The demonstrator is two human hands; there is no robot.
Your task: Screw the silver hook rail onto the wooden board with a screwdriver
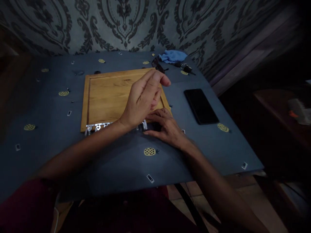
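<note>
A wooden board [107, 97] lies on a table covered with a dark blue cloth [121, 161]. Small silver metal pieces [98, 127] sit in a row along the board's near edge. My left hand [143, 98] hovers above the board's right part, fingers curled loosely with the thumb against them; I see nothing in it. My right hand [164, 126] rests on the table at the board's near right corner, fingers bent over a small dark and silver object [143, 125] that is mostly hidden.
A black phone [201, 106] lies face up right of the board. Dark glasses [159, 67], a blue cloth [173, 56] and a small dark object [186, 68] sit at the far right. Patterned wall behind; the table's edge drops off at right and near.
</note>
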